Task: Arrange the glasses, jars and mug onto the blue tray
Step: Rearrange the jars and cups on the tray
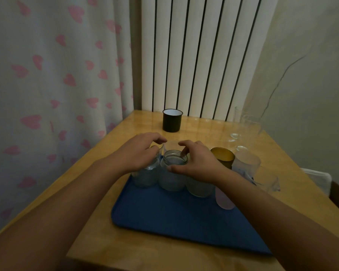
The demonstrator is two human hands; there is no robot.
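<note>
Glossy wooden table, matt blue plastic tray, clear glass jars, enamelled mug

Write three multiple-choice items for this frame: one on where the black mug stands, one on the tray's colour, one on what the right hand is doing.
1. Where does the black mug stand?
A. On the tray
B. On the table, beyond the tray
C. In the left hand

2. What colour is the tray?
A. Blue
B. Red
C. White

3. What is the right hand doing?
A. Lying flat on the table
B. Holding the mug
C. Gripping the rim of the middle clear jar, thumb on the near side and fingers on the far side

Answers: 1 B, the mug stands on bare wood near the radiator, apart from the tray. 2 A, the tray's bare surface is plainly blue. 3 C, the thumb and fingers curl round the jar's mouth, while the left hand covers the jar beside it.
</note>
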